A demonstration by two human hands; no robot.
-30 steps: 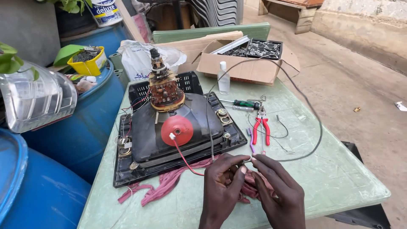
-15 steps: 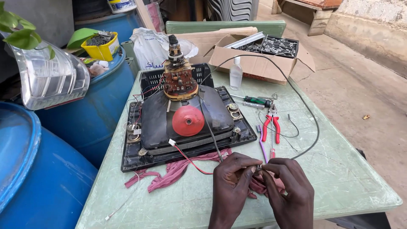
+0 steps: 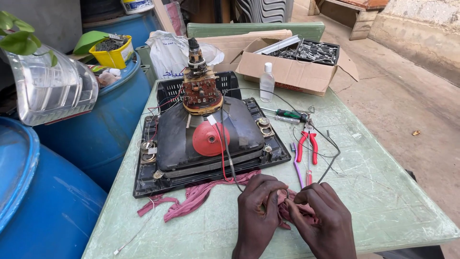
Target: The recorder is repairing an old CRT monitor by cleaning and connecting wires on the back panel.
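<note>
**Hands at the wire ends, front of the picture tube**

Both hands work close together at the near edge of the desk (image 3: 383,201), in front of the picture tube (image 3: 211,129). The left hand (image 3: 258,211) is curled narrow, fingertips pinching a thin wire end. The right hand (image 3: 318,218) meets it fingertip to fingertip, also pinched on something small; what exactly it grips cannot be told. Both rest on a maroon rag (image 3: 191,199).

From the pinch point, the black cable (image 3: 225,144) and the red wire (image 3: 219,153) run away from the hands, up the tube toward the red cap (image 3: 211,139). Their long axis is front to back. The left hand lies nearer this run.

Right of the tube: red-handled pliers (image 3: 306,146), green-handled screwdriver (image 3: 287,114). Behind it: clear bottle (image 3: 267,82), cardboard box (image 3: 292,69).
</note>
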